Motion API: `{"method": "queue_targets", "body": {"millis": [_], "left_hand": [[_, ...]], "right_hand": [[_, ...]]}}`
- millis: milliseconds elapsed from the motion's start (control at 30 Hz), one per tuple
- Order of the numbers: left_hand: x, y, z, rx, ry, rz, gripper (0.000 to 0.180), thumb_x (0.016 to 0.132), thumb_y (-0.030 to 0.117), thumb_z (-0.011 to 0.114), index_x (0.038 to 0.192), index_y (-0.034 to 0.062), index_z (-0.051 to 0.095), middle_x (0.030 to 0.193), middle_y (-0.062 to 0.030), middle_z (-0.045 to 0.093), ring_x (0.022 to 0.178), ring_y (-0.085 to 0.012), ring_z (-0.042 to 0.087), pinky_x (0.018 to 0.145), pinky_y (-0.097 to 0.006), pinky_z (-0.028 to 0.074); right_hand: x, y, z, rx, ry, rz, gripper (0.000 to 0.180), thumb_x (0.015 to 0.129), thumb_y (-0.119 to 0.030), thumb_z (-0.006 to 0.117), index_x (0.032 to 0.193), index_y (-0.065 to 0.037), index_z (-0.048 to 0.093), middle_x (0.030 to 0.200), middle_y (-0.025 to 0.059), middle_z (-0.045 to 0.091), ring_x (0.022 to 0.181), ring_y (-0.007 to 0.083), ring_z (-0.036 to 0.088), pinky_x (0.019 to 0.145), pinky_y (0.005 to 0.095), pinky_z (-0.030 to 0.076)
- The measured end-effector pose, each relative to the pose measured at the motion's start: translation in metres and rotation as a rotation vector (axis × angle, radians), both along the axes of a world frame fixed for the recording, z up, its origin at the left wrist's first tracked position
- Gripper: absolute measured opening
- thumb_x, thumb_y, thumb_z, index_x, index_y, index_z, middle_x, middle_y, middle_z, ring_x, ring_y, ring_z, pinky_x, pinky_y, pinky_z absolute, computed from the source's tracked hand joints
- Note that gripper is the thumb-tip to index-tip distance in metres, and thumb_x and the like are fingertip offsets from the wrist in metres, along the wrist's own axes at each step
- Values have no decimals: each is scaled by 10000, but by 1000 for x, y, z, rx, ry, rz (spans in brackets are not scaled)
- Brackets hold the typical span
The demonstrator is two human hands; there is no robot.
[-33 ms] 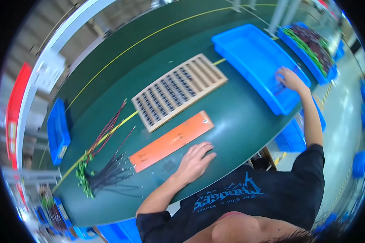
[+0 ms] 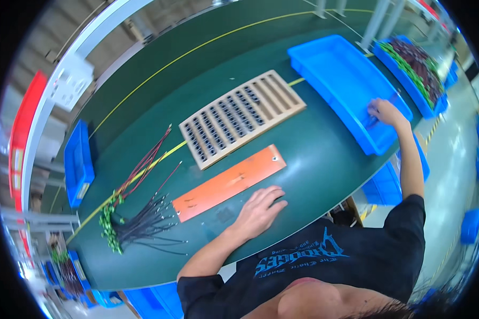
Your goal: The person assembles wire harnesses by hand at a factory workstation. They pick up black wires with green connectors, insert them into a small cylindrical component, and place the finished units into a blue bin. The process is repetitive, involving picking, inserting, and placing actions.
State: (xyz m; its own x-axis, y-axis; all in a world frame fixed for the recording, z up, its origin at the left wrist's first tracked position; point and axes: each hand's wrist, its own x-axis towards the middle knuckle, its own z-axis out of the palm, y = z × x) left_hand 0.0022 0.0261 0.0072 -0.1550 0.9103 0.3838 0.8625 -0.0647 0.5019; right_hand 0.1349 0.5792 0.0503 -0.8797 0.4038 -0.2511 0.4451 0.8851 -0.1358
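My left hand point(image 2: 259, 212) lies palm down on the green table, fingers spread and holding nothing. Just beyond it is a flat orange strip point(image 2: 229, 183). My right hand point(image 2: 386, 112) reaches into the near right side of a large blue tray point(image 2: 330, 87). Its fingers are curled together over something dark and thin that I cannot make out. Farther off than the orange strip sits a slotted wooden rack point(image 2: 242, 119); small dark pieces fill most of its rows, while those at its right end are bare wood.
At the left lie a bundle of black wires point(image 2: 143, 228) with green ends and several red wires point(image 2: 149, 165). A small blue bin point(image 2: 79, 165) stands at the far left. Beyond the tray, another blue bin point(image 2: 412, 74) holds green and dark red wires.
The whole view has shifted slightly. My right hand stays in the blue tray, its fingers now looking more curled. My left hand keeps its place on the table.
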Motion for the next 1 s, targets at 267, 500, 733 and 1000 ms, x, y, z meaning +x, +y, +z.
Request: {"method": "queue_targets", "body": {"millis": [267, 500, 733, 1000], "left_hand": [[0, -11, -12, 84, 0, 31, 247, 831, 65, 714, 1074, 29, 694, 1201, -135, 649, 1167, -314, 630, 946, -423, 526], [-32, -61, 23, 189, 285, 296, 317, 773, 60, 673, 1088, 30, 687, 1013, -100, 685, 892, -284, 668, 754, -406, 539], [-173, -194, 48, -221, 357, 864, 150, 806, 11, 668, 942, 44, 723, 913, -134, 711, 917, -344, 677, 802, -459, 549], [-203, -177, 54, -489, 139, 838, 309, 811, 8, 616, 1083, 48, 757, 971, -182, 733, 977, -377, 695, 856, -481, 562]], "right_hand": [[-141, -227, 51, 156, 756, 329, 154, 983, -163, 632, 1082, -49, 665, 1046, 165, 693, 976, 391, 677, 837, 491, 546], [-246, -261, -64, -169, 880, 318, 186, 949, -133, 700, 1064, -1, 636, 1034, 211, 643, 895, 423, 674, 766, 506, 551], [-250, -267, -63, -19, 855, 322, 173, 961, -168, 693, 1072, -39, 661, 1008, 169, 635, 829, 385, 681, 710, 497, 559], [-251, -263, -68, -1, 849, 326, 191, 956, -174, 696, 1108, -65, 651, 1032, 153, 628, 853, 394, 682, 712, 510, 555]]}}
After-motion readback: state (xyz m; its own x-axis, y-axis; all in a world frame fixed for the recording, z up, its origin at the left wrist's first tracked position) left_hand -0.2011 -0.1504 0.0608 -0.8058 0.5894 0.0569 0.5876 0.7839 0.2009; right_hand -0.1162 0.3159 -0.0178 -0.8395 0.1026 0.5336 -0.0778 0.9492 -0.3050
